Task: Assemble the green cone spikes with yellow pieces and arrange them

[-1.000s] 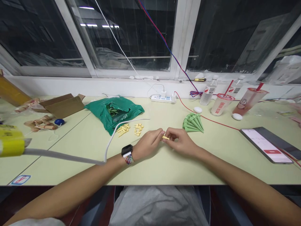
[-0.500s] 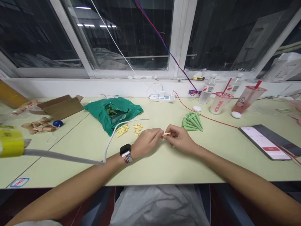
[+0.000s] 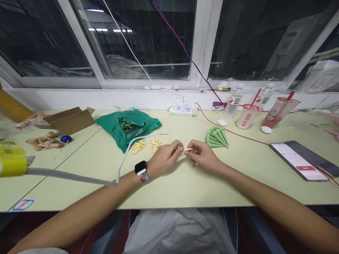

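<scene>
While my forearms rest over the near edge of the table (image 3: 185, 190), my two hands meet at its middle. My left hand (image 3: 164, 160), with a watch (image 3: 141, 168) on its wrist, has its fingers curled, thumb and forefinger pressed together at one end of a small yellow piece (image 3: 187, 150). My right hand (image 3: 202, 155) pinches the other end of the piece between thumb and forefinger, the other fingers folded under. The piece sits just above the tabletop between both sets of fingertips; whether it touches the surface I cannot tell.

Just beyond my left hand lie two small heaps of yellow bits (image 3: 147, 144). A white cable (image 3: 127, 151) curves past them from a yellow tool (image 3: 12, 160) at the left edge. Just beyond my right hand lies a green fan (image 3: 217, 137) of folded cones. Behind the bits sits an open green bag (image 3: 128, 125). Further left are a cardboard box (image 3: 69, 120) and a blue cap (image 3: 66, 139). To the right lies a tablet (image 3: 299, 160) with its screen lit. Near the wall stand a power strip (image 3: 182, 110), a bottle (image 3: 233, 102) and two cups (image 3: 262, 113) with red straws. Dark windows (image 3: 143, 38) fill the back.
</scene>
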### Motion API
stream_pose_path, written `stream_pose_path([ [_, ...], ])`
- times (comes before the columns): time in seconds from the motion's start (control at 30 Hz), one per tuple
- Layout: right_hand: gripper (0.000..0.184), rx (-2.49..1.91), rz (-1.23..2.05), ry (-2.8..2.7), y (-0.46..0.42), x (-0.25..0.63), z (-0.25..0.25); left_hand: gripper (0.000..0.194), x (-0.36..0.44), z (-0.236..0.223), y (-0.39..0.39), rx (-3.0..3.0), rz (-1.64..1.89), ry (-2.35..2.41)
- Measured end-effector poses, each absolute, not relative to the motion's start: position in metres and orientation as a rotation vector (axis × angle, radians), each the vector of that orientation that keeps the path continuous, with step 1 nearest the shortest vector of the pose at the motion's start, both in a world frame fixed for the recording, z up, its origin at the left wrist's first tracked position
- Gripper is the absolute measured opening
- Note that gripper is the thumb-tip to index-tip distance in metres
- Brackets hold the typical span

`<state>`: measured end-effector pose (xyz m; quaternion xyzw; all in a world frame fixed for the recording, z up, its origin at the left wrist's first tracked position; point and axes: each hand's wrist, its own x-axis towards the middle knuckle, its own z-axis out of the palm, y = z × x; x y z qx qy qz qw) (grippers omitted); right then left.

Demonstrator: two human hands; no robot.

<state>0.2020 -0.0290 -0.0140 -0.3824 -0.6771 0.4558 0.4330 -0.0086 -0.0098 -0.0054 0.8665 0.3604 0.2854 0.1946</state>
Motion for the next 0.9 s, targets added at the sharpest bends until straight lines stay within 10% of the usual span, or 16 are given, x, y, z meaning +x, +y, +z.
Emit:
stream_pose_path([
  [0.9, 0.018, -0.978, 1.085, -1.681, -0.0286, 0.2032, -0.0165, 0.041, -0.0052, -0.0066, -0.0079, 2.332, 0.857, 1.047],
])
